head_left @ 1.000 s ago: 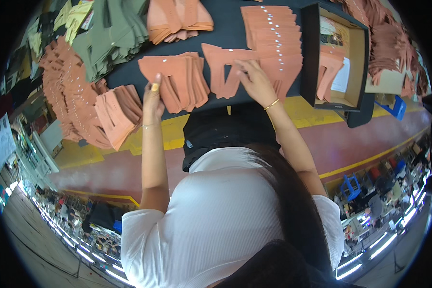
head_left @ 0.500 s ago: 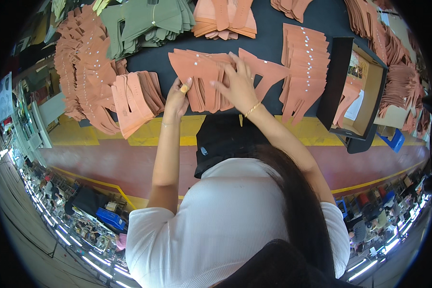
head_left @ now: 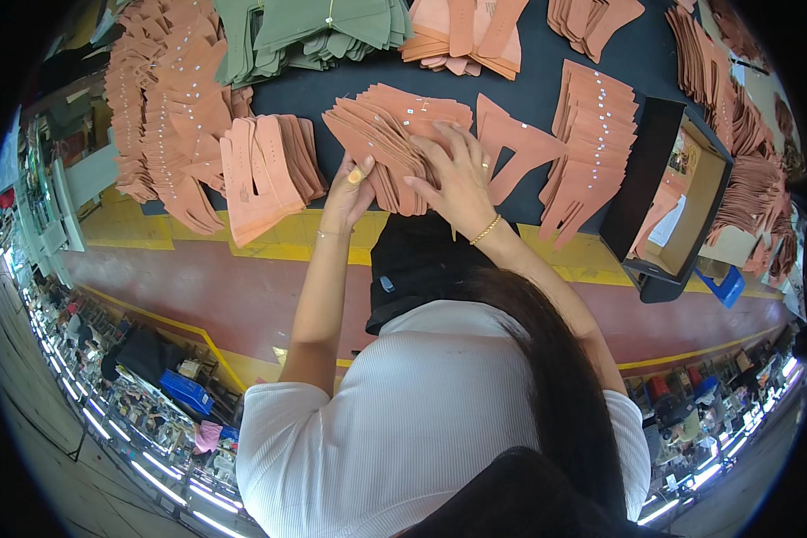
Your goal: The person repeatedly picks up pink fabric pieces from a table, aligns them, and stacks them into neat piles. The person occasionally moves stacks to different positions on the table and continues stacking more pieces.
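As both hands work it, the orange bundle (head_left: 375,133) has spread into a wider fan by the table's (head_left: 307,100) front edge.
From my remote seat I see the left hand (head_left: 346,192) pinching the bundle's left side, thumb in a yellow cover (head_left: 355,177), some fingers hidden; the right hand (head_left: 462,184), fingers spread, lies over its right side. Half a second ago the pieces sat closer to flush; now their edges show in steps, which I judge makes them easier to tell apart. Just right of that hand, apart from the bundle, lies a cut-out piece (head_left: 524,136), its tip meeting the orange row (head_left: 592,134) toward the table's right edge. Farther back, toward the left corner, sits a green stack (head_left: 332,29).
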Available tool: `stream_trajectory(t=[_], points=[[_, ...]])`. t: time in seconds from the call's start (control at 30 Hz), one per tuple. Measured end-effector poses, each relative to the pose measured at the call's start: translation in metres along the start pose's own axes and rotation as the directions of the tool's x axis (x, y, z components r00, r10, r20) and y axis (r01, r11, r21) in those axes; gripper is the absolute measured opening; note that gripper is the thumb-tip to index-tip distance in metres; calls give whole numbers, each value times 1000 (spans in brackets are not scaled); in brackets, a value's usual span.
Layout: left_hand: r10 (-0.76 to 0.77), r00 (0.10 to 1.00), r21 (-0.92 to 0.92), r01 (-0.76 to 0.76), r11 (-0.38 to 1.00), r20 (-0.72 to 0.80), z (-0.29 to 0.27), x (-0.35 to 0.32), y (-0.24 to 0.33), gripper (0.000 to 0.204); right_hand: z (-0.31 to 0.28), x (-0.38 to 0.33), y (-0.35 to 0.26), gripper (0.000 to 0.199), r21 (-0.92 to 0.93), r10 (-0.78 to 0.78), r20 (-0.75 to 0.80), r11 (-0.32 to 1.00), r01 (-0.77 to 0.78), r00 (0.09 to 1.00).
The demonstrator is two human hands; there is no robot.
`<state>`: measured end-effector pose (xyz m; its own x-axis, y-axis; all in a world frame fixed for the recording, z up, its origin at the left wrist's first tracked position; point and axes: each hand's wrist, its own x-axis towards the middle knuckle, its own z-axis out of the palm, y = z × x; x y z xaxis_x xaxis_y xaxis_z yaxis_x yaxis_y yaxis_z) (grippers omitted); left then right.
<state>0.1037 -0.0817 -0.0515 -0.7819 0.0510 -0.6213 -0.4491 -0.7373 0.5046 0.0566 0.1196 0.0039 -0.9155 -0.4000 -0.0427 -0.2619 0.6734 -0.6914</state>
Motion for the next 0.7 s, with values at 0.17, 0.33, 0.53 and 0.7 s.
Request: stream_trajectory(t=[0.17,0.33,0.53,0.7], points=[[-8,1000,-43,7,999,-5,-4,-1,1,62,2,-3,-10,57,-11,61,30,998,-61,998],[-5,999,15,4,1000,45,-9,-3,5,65,3,-3,-9,57,142,-32,-15,989,33,999],[-10,998,105,3,994,64,-4,-4,10,68,10,-2,-7,58,360,117,18,926,-116,993],[-16,1000,174,13,985,14,-1,-3,13,67,14,1,-6,59,405,179,29,897,-175,983]])
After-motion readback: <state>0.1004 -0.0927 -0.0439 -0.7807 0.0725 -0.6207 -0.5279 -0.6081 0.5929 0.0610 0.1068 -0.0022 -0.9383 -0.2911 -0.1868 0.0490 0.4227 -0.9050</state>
